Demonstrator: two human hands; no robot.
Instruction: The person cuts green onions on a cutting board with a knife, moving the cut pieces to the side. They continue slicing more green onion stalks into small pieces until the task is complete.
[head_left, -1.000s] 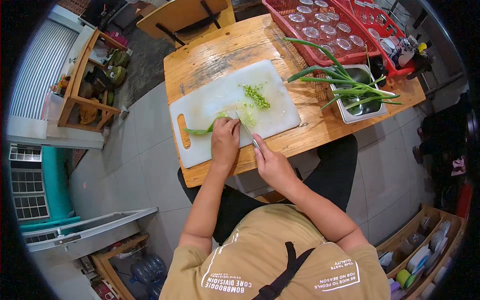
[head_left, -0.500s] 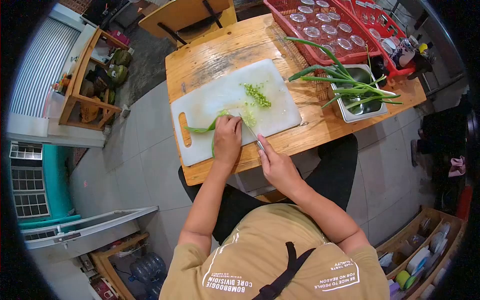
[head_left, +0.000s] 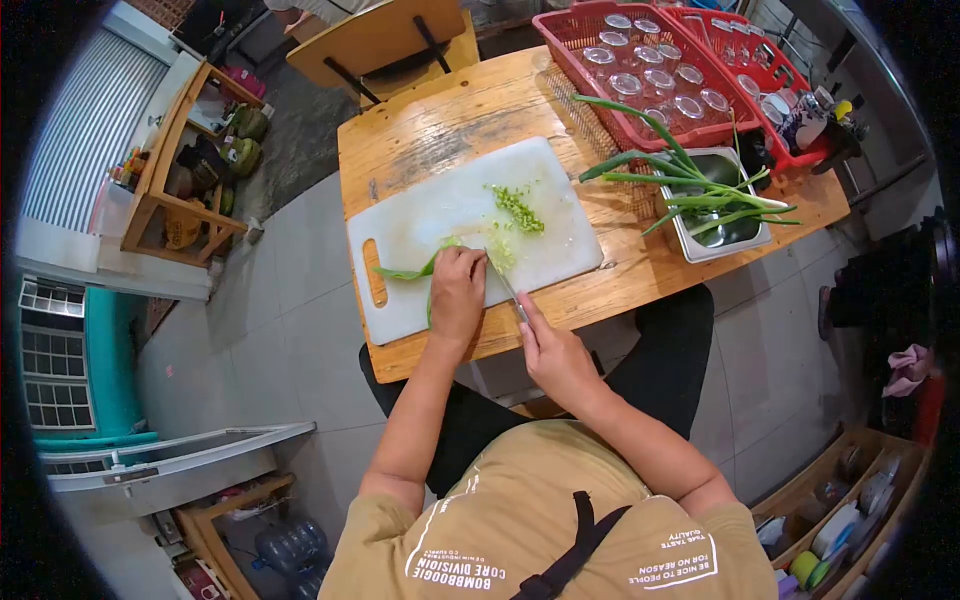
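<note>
Holding the onion (head_left: 405,272) on the board (head_left: 420,215), my left hand (head_left: 458,295) has fingers bunched over it, closed narrow. Green leaf sticks out left of the hand, toward the board's handle slot. My right hand (head_left: 558,360) is wrapped round the knife (head_left: 507,283) handle, grip closed; blade angles up to just beside my left fingertips, over the board. Pale bits (head_left: 499,246) lie by the blade, greener bits (head_left: 520,212) in a small heap further up. Board is white, lies flat and slanted on the wood table (head_left: 440,130), near my side.

Right of the board, metal pan (head_left: 715,254) on the table; long greens (head_left: 715,200) lie across it, tips poking past the rim on the left, pale ends on the right. Behind it, red basket (head_left: 640,140) with upside-down glasses (head_left: 655,82); second red basket (head_left: 800,160) beside that, with glasses and other items. Chair (head_left: 375,45) at the table's far side. Wood shelf (head_left: 160,200) well off to the left, big clear jugs (head_left: 290,550) low left, wood box (head_left: 805,475) of mixed stuff low right. Tan shirt (head_left: 540,500) on me, black strap (head_left: 585,545) across it
</note>
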